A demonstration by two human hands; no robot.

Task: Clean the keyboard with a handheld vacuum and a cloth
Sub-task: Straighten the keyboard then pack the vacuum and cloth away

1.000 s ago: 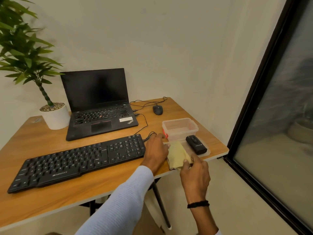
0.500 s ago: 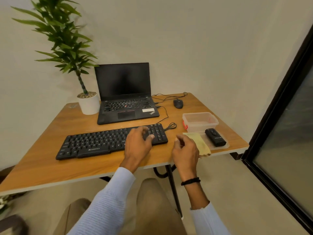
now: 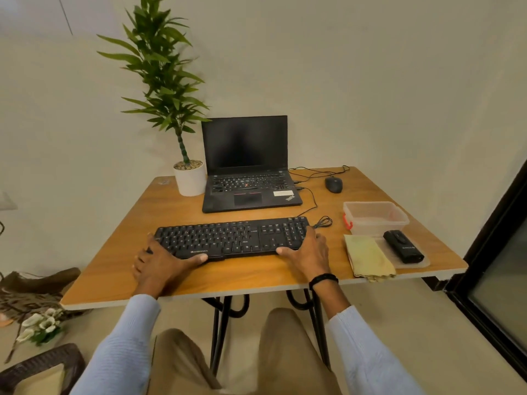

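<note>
A black keyboard [image 3: 228,238] lies across the front middle of the wooden table [image 3: 119,266]. My left hand [image 3: 162,263] grips its left end, with the thumb along the front edge. At the right end my right hand [image 3: 310,252] holds it the same way, fingers up the side by the number pad. A folded yellow cloth [image 3: 368,258] lies to the right of the keyboard, overhanging the table's front edge. The small black handheld vacuum [image 3: 402,246] rests beside the cloth on a clear lid, untouched.
A clear plastic container [image 3: 376,216] stands behind the cloth and vacuum. An open black laptop [image 3: 248,178], a wired mouse [image 3: 333,184] and a potted plant [image 3: 190,179] sit at the back. A dark glass door frame [image 3: 490,223] stands close on the right.
My right hand left the cloth and moved to the keyboard's right end. My left hand slid from the number pad to the left end. The keyboard now lies straight, and the view has pulled back.
</note>
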